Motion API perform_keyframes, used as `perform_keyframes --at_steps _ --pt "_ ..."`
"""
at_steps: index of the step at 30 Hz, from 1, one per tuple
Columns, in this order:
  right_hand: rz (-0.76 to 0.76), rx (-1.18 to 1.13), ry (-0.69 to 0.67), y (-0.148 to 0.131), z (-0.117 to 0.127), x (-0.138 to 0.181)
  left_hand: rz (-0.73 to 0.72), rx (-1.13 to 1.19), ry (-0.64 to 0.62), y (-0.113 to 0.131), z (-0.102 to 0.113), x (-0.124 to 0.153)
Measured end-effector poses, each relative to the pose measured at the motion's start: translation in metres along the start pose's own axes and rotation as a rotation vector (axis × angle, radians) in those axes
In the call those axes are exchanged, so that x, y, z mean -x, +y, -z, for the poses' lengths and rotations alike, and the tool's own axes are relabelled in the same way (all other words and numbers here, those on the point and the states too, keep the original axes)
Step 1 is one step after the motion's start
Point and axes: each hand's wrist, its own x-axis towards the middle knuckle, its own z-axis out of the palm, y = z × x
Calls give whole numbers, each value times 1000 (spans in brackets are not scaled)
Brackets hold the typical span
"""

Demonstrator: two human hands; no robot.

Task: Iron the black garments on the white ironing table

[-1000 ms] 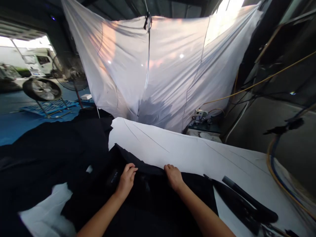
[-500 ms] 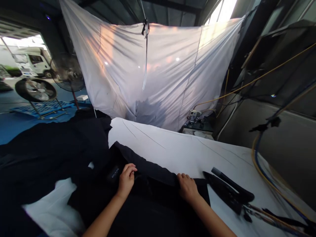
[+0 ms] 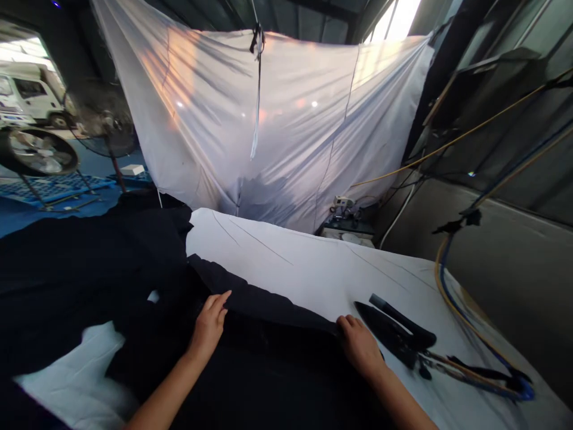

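Note:
A black garment (image 3: 268,376) covers the near side of the white-covered table (image 3: 308,269), with a long strip (image 3: 268,301) folded over along its far edge. My left hand (image 3: 211,322) lies on the cloth near the left part of this strip, its fingers stretched out. At the strip's right end, my right hand (image 3: 362,343) has its fingers curled over the garment's edge and pinches it; the thumb is hidden. Just beyond that hand, a black iron (image 3: 396,334) rests on the white cover, apart from my fingers.
Hoses (image 3: 447,286) and a cable run from the iron up the right side. White cloth (image 3: 74,373) shows at the lower left. A white curtain (image 3: 286,131) hangs behind the table. Fans (image 3: 40,150) stand at the left, and a small device (image 3: 344,203) sits behind the table.
My hands have moved apart along the strip, left hand leftward and right hand to its right end. Pale lettering beside my left hand no longer shows. The view has turned slightly right.

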Motion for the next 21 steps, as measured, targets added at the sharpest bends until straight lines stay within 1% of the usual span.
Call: perform_keyframes --at_steps 1,3,5,6,8,9,10,11,13,16,18,19,21 --pt "4 -30 -37 2 1 6 -33 -68 -53 3 9 0" --pt "29 -153 -159 5 1 17 -48 -200 -186 9 28 2" --pt "92 -276 -288 7 -2 28 -16 -313 -363 10 47 10" --pt "116 -290 -339 6 -5 33 6 -347 -462 9 55 15" --pt "112 -218 -409 2 -15 41 48 -382 -662 3 63 27" --pt "84 -155 -427 -1 -20 43 72 -407 -737 -1 63 31" --pt "43 -91 -426 -6 -27 45 100 -449 -786 -5 59 34" --pt "2 -37 -406 -10 -32 45 126 -502 -807 -10 53 34" --pt "-43 10 -340 -18 -42 42 156 -593 -788 -20 35 29" --pt "-54 0 -307 -21 -44 23 96 -592 -752 -33 4 3" --pt "-100 38 -303 -17 -35 -1 10 -564 -743 -34 -13 -26" --pt "-138 76 -286 -15 -27 -17 -42 -560 -727 -31 -20 -45" --pt "-220 145 -198 -12 -2 -52 -145 -572 -647 -16 -29 -92"
